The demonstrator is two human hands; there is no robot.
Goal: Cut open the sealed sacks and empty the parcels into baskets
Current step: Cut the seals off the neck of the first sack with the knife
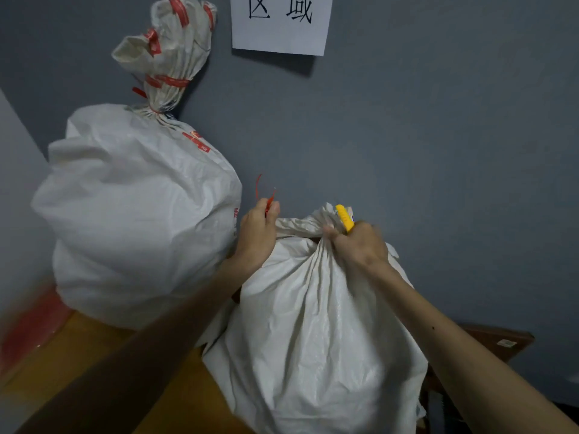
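Near sack (313, 324) upright, its neck on top bunched in right grip (357, 245) with yellow cutter (344, 218); left grip (260, 230) just beside, pinching loose red tie (268, 205).

Tied sack (138, 208) crowding left side

Looked dim and flat, lit softly from overhead. Brightest on the white sacks (134, 214); left forearm (156, 333) sunk in deep shadow. Soft shadow thrown below the paper sign (279, 39) onto the grey wall (438, 151). Smeared by motion blur at the lower left edge, bowed by wide-angle distortion toward the corners, slightly soft overall.
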